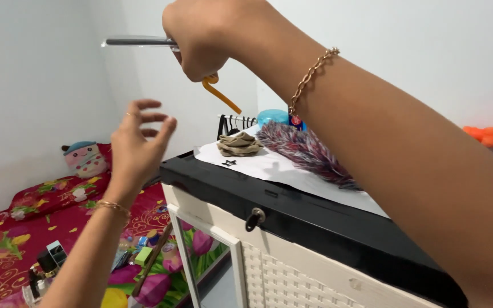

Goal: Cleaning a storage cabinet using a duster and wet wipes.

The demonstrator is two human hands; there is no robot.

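- The right hand (209, 40) at 12 o'clock is clenched around a metal rod (138, 41) with an orange hooked end (219, 93) hanging below the fist.
- The left hand (138, 142) at 9 o'clock is raised with fingers spread, holding nothing.
- A black cabinet top (315, 222) carries a white sheet (269, 165), a beige scrunchie (239, 144) and a feather duster (306, 153).
- At 8 o'clock, a bed (7, 251) with a red floral cover and a plush toy (85, 157) stands against plain white walls (29, 74).
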